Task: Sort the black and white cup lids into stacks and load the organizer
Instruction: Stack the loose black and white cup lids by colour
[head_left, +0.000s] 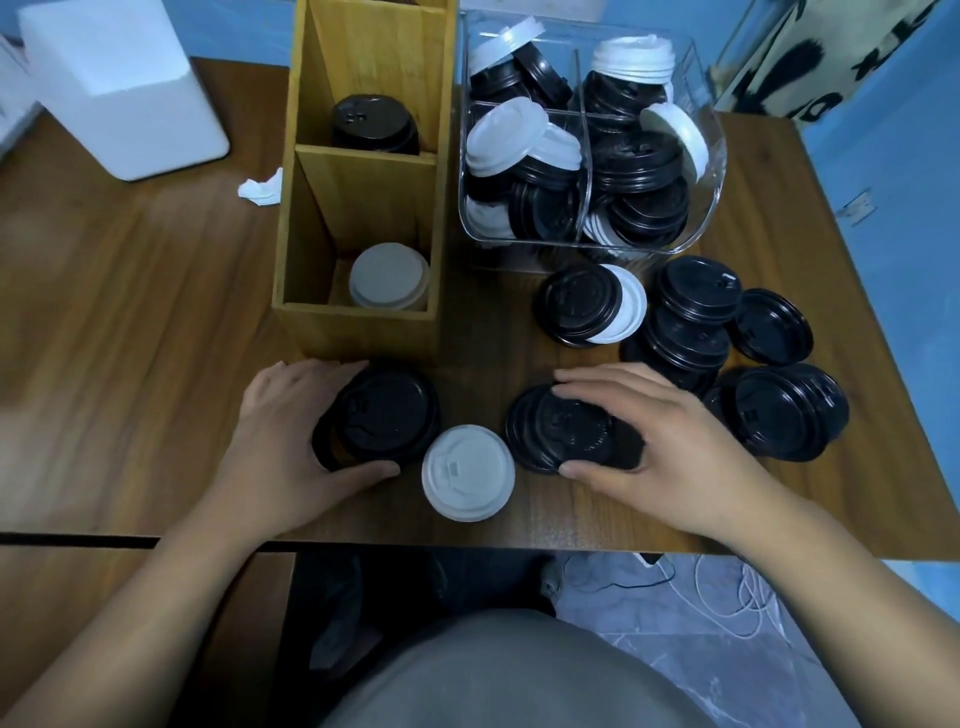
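My left hand grips a stack of black lids on the table, thumb in front and fingers behind. My right hand grips a second, fanned-out stack of black lids. A short stack of white lids stands between the two. The wooden organizer stands just behind my left hand; its near compartment holds white lids and the one behind holds black lids. Loose black lids and one white lid lie to the right.
A clear divided bin full of mixed black and white lids stands at the back right. A white box and a crumpled tissue lie at the back left. The table's front edge runs just below my wrists.
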